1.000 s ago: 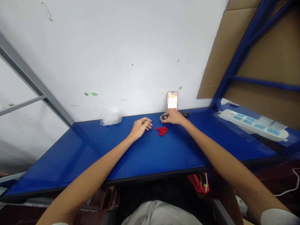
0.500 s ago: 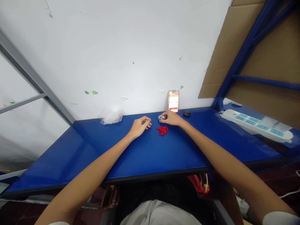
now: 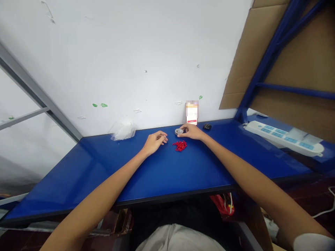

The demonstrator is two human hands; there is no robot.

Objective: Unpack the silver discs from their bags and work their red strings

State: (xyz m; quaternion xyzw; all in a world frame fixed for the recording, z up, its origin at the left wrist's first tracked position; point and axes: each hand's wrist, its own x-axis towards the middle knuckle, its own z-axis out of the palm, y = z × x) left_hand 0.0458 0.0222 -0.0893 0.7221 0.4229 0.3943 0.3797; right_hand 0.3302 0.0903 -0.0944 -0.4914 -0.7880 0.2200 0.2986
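My right hand (image 3: pixel 192 132) reaches over the blue table (image 3: pixel 167 174), its thumb and fingers around the edge of a small round grey disc-shaped thing (image 3: pixel 179 131); its kind does not show clearly. Just in front of that lies a little heap of shiny red loop-shaped pieces (image 3: pixel 180 145), too small to name. My left hand (image 3: pixel 156 141) rests left of the heap with fingers curled and the thumb close to the fingertips. Whatever it pinches, if anything, is too small to make out.
A phone (image 3: pixel 192 113) with a lit screen leans on the wall behind my right hand. Near it sits a small black object (image 3: pixel 207 127). Clear plastic bags (image 3: pixel 123 131) lie at the back left. A white power strip (image 3: pixel 284 138) stands at the right.
The view has shifted slightly. My right hand uncovers a little more of the round grey thing. My left hand keeps its curled pose, and the red heap stays in place.
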